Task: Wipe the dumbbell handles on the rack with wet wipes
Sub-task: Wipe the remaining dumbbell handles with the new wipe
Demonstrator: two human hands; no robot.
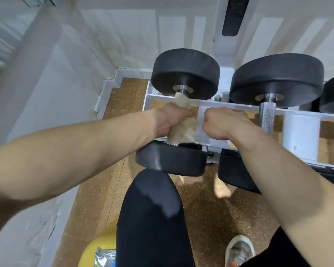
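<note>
The left hand (170, 120) is closed around a crumpled off-white wet wipe (181, 130), which is wrapped round the handle of the leftmost dumbbell (183, 74). The wipe covers nearly the whole handle; only a short piece of bare metal shows at the 12 o'clock end, just below the far weight head, and a sliver at the 6 o'clock end above the near head. At 3 o'clock from the left hand, close beside it but apart, the right hand (222, 122) is curled into a fist with its knuckles toward the left hand, resting on a white crossbar of the rack (301, 132). Whether it grips anything cannot be told.

The wiped dumbbell lies across the rack's front and back rails, its black round heads at 12 and 6 o'clock. Just beside it, at 3 o'clock, a second dumbbell (276, 79) rests the same way, its knurled steel handle (266, 118) bare. The edge of a third black head shows at the far right.

Below the hands, at 6 o'clock, are a black-clad knee (152, 209) and a pale shoe (239, 249) on the speckled brown floor (204, 218). A yellow object (98, 245) sits at the bottom edge, with a white wall (66, 74) at 9 o'clock.
</note>
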